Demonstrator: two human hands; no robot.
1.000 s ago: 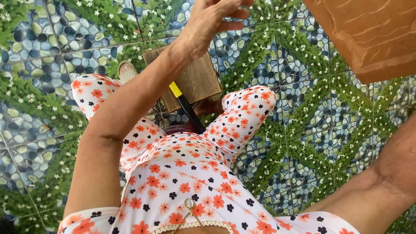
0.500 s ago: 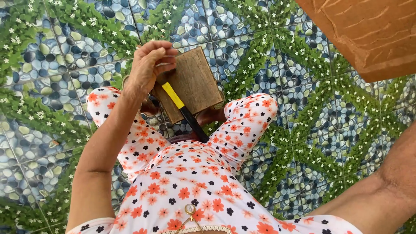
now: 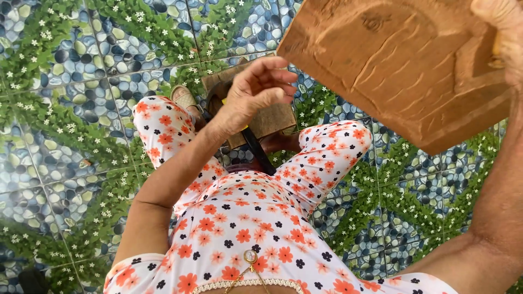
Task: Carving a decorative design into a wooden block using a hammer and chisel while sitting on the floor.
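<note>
At the upper right of the frame, my right hand (image 3: 504, 38) has swung the flat brown carved wooden board (image 3: 403, 65) in close, while my left hand (image 3: 256, 95) has lifted, loosely curled and empty, off the small brown wooden block (image 3: 272, 117) below.

The left hand (image 3: 256, 95) is held out in front of the body, fingers curled loosely inward (nothing is gripped), the forearm extended from a bent elbow. The right hand (image 3: 504, 38) is raised high at the frame's edge, mostly cropped.

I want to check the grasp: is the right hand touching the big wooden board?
Touching. The head view shows the right hand wrapped over the upper right edge of the wooden board, holding it up.
</note>
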